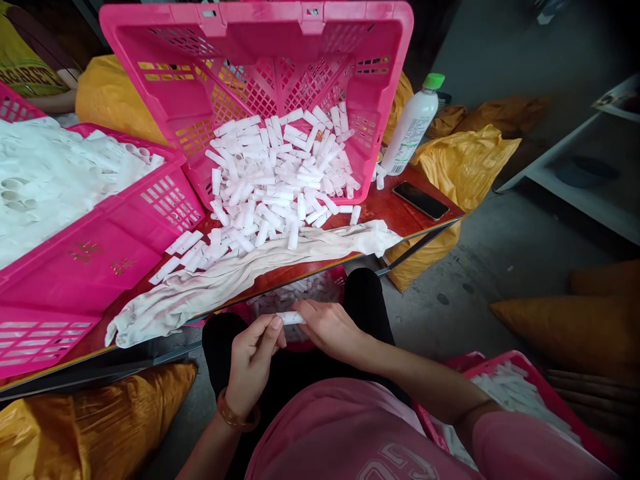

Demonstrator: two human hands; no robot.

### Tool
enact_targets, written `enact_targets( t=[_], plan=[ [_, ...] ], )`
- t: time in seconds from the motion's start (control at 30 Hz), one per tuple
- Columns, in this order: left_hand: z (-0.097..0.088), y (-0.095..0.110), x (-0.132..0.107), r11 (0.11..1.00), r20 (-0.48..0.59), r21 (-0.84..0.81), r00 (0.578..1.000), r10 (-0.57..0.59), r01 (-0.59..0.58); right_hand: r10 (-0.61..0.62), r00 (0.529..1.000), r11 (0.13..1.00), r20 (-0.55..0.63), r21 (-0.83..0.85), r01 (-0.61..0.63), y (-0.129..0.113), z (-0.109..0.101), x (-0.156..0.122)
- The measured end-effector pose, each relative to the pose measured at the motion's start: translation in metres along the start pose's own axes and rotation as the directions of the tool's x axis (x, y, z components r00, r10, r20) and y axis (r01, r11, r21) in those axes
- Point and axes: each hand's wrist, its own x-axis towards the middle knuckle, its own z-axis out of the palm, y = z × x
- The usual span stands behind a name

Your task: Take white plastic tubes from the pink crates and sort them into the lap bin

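Between my two hands, above my lap, is a short white tube (291,318). My left hand (255,350) pinches its left end between thumb and fingers. At the other end, my right hand (327,327) has its fingers closed round the tube, and they hide that end. In front of me a pink crate (150,93) lies tipped on its side, its opening facing me. Many similar white tubes (273,173) spill from it onto the red tabletop (420,223). A rolled white cloth (250,277) runs along the table's near edge.
Left stands another pink crate (100,247) full of white tubes. A green-capped bottle (413,127) and a phone (421,200) are at the table's right end. Yellow sacks (460,160) lie around. Behind my right arm is a crate (545,393) of white pieces. A person's arm (55,100) shows far left.
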Motion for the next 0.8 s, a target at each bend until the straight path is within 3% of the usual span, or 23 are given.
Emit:
enact_targets(
  t=[0.07, 0.13, 0.2, 0.27, 0.33, 0.4, 0.47, 0.57, 0.7, 0.8],
  plan=[
    [-0.003, -0.005, -0.003, 0.997, 0.03, 0.041, 0.998, 0.057, -0.058, -0.071, 0.993, 0.961, 0.098, 0.273, 0.041, 0.004, 0.0, 0.0],
    [-0.007, -0.011, -0.005, 0.989, 0.088, 0.063, 0.988, 0.129, -0.134, -0.146, 0.963, 0.854, 0.227, 0.52, 0.007, 0.01, -0.001, 0.0],
    [-0.008, -0.017, -0.007, 0.98, 0.127, 0.069, 0.976, 0.179, -0.189, -0.183, 0.935, 0.804, 0.303, 0.593, -0.035, 0.013, 0.001, 0.0],
    [-0.005, -0.021, -0.007, 0.978, 0.11, 0.084, 0.977, 0.181, -0.19, -0.126, 0.954, 0.873, 0.272, 0.488, -0.024, 0.012, 0.006, -0.002],
    [0.0, -0.023, -0.008, 0.982, 0.059, 0.108, 0.987, 0.148, -0.154, -0.005, 0.987, 0.961, 0.163, 0.274, -0.041, 0.008, 0.012, -0.006],
    [0.001, -0.024, -0.007, 0.983, 0.062, 0.127, 0.99, 0.123, -0.131, 0.071, 0.992, 0.983, 0.101, 0.161, -0.087, 0.005, 0.015, -0.008],
    [-0.002, -0.025, -0.007, 0.975, 0.122, 0.154, 0.982, 0.144, -0.162, 0.019, 0.987, 0.969, 0.158, 0.24, -0.057, 0.004, 0.011, -0.007],
    [-0.01, -0.025, -0.006, 0.946, 0.21, 0.21, 0.957, 0.201, -0.245, -0.182, 0.955, 0.912, 0.234, 0.402, 0.075, 0.009, -0.005, -0.002],
    [-0.014, -0.02, -0.008, 0.942, 0.303, 0.198, 0.931, 0.205, -0.271, -0.266, 0.928, 0.948, 0.262, 0.246, 0.202, 0.012, -0.021, 0.007],
    [-0.012, -0.014, -0.009, 0.957, 0.345, 0.17, 0.924, 0.167, -0.236, -0.266, 0.911, 0.96, 0.315, 0.175, 0.22, 0.011, -0.018, 0.01]
  ],
)
